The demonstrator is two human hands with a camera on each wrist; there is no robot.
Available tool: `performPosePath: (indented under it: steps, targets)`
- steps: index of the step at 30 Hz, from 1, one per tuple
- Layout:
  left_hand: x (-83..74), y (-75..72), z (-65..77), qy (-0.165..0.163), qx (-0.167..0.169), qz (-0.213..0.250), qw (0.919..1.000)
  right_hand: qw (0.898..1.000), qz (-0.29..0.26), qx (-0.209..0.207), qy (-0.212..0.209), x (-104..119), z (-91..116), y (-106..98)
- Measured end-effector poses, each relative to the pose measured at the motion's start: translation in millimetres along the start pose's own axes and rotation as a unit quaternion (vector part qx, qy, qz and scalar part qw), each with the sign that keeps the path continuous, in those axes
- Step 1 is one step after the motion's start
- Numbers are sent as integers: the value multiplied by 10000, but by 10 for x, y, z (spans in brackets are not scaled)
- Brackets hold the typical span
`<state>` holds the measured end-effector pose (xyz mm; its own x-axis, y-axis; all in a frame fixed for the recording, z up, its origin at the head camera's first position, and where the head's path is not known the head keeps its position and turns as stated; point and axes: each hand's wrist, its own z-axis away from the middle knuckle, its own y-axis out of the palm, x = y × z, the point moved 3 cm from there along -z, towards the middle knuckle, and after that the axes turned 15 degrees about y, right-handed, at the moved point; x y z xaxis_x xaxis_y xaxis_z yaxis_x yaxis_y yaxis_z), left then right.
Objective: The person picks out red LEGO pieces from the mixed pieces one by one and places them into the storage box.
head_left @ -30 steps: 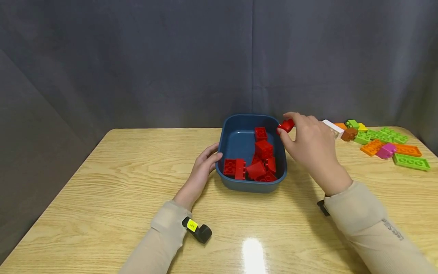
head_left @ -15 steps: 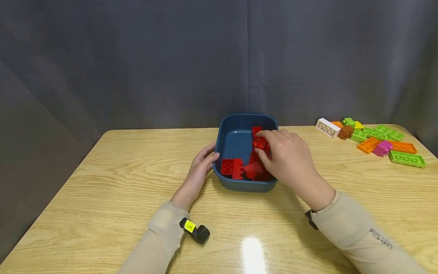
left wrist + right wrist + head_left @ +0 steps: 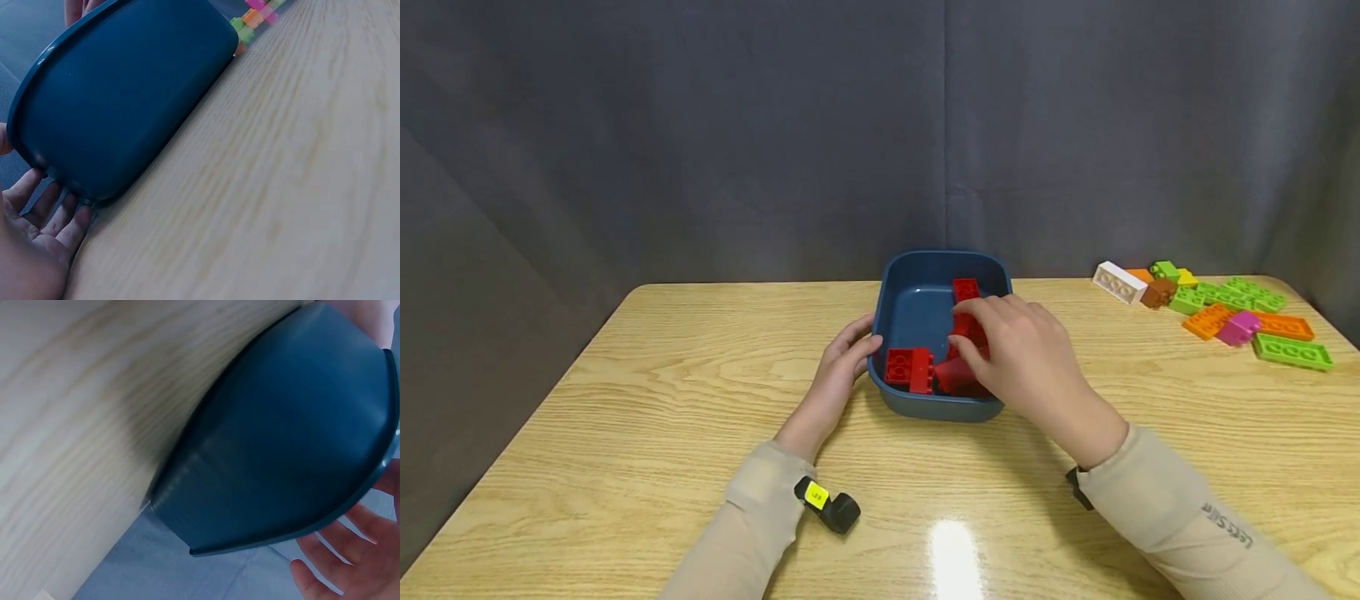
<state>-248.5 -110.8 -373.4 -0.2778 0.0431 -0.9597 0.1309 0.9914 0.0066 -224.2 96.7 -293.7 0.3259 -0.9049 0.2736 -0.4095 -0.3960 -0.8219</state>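
Note:
A dark blue bin (image 3: 946,408) stands on the wooden table (image 3: 700,367) in the head view, with several red toy bricks (image 3: 919,371) inside. At its left side my left hand (image 3: 835,371) rests, thumb at the rim. The left wrist view shows the fingertips (image 3: 78,219) touching the outer wall. Over the bin's right part hovers my right hand (image 3: 1030,358), thumb and fingers apart above red bricks, which show in the gap. Its palm hides some of them. Spread fingers (image 3: 322,550) appear beyond the rim in the right wrist view.
Loose bricks lie at the back right: a white brick (image 3: 1120,282), a brown one (image 3: 1159,292), a magenta one (image 3: 1238,328), a green plate (image 3: 1294,352) and several orange and green pieces. A dark curtain (image 3: 775,150) hangs behind the table.
My right hand moved left from beside the bin to over it, carrying a red brick, and has let it go among the others. The left hand keeps its place at the bin.

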Motion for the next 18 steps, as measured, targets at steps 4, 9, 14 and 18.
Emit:
performPosePath:
  steps: [4, 9, 14, 18]
  targets:
    - [-2, 10, 4, 0, 6, -43, 10000, 10000, 33, -56, 74, -33, -7, -53]
    - [-30, -12, 18, -23, -149, 72, 9999, 9992, 67, 2, 398, -118, -2, -164]
    - [-67, -55, 29, -26, -358, 200, 9992, 9968, 167, 194, 763, -323, 62, -253]
    - [-125, -93, 29, 94, -322, 7, 9994, 9970, 232, 233, 702, -555, 124, -289]
